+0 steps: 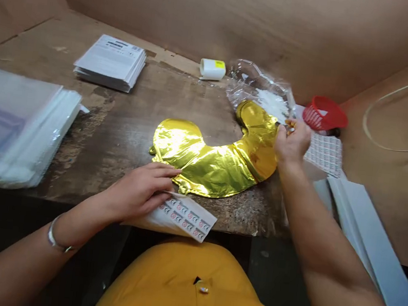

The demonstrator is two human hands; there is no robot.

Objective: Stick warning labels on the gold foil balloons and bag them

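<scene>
A shiny gold foil balloon (220,169), flat and curved like a hook, lies on the worktable (114,162). My left hand (144,188) rests at its lower left edge, fingers stretched out and fingertips touching the foil. Beneath that hand a sheet of small printed stickers (185,217) sticks out over the table's front edge. My right hand (293,141) is closed at the balloon's right edge, by its upper arm. Something small, dark and shiny shows at those fingertips, but its kind is unclear.
Clear plastic bags (8,126) are piled at the left, with a stack of printed cards (107,61) behind. A white roll (212,69), crumpled clear plastic (259,83) and a red basket (324,113) stand along the back. Another sticker sheet (324,153) and white card strips (364,230) lie right.
</scene>
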